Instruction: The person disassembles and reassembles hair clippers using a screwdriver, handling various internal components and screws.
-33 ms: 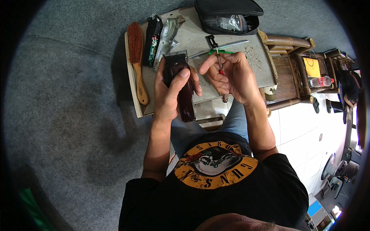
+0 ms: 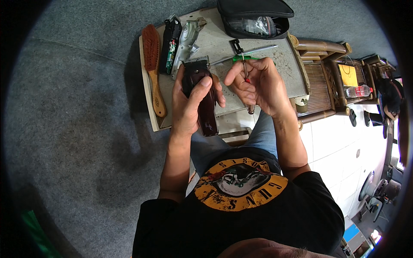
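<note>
My left hand [image 2: 189,101] is wrapped round a dark maroon hair clipper [image 2: 207,112], its thumb across the front and the toothed blade pointing away from me. To the right, my right hand [image 2: 262,84] holds a screwdriver [image 2: 250,109] with a thin shaft, a red collar and a see-through brownish handle that sticks out below the fingers. Its index finger is stretched out toward the clipper without touching it. A small black part [image 2: 235,45] shows at the far end of the shaft; whether it touches the screwdriver I cannot tell. Beyond the hands lies a green tool [image 2: 251,58], partly hidden.
On the worn tabletop [image 2: 282,71] are a wooden-handled brush [image 2: 151,51], an opened black clipper [image 2: 171,43] with its circuit board showing, a silver clipper housing [image 2: 187,41], and a metal rod [image 2: 266,48]. An unzipped black case [image 2: 254,26] stands at the back. Bamboo seats [image 2: 320,86] are at right.
</note>
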### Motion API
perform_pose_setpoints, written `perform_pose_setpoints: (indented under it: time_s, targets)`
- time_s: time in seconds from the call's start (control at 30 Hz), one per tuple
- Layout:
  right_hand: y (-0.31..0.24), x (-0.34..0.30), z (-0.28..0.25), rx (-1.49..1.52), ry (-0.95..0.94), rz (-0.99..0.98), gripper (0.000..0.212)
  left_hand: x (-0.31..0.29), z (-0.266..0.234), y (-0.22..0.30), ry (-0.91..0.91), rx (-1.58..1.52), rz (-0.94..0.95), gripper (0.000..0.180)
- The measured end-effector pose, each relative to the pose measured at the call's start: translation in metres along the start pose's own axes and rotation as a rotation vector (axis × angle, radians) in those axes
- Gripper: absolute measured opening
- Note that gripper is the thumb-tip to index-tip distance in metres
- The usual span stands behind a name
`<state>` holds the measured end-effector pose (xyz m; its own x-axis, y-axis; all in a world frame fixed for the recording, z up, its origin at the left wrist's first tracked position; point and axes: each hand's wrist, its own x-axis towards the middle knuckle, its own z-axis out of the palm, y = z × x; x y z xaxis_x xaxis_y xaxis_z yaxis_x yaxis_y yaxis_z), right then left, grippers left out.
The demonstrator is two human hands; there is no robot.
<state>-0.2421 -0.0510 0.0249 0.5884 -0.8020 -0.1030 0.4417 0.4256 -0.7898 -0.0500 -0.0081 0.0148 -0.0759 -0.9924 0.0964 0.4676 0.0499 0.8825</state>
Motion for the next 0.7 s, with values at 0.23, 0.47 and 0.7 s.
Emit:
perform_pose_setpoints:
  time_s: [0.23, 0.47, 0.7]
  targets:
    - [0.005, 0.003, -0.017, 0.172, -0.152, -0.040, 0.059, 0.000, 0.000, 0.000, -0.009, -0.012, 0.003, 0.025]
    - [0.007, 0.005, -0.024, 0.217, -0.230, -0.086, 0.051, 0.000, 0.001, 0.001, -0.006, 0.008, 0.007, 0.025]
    - [0.005, 0.002, -0.021, 0.176, -0.170, -0.034, 0.048, 0.000, 0.001, 0.000, -0.009, -0.002, 0.007, 0.025]
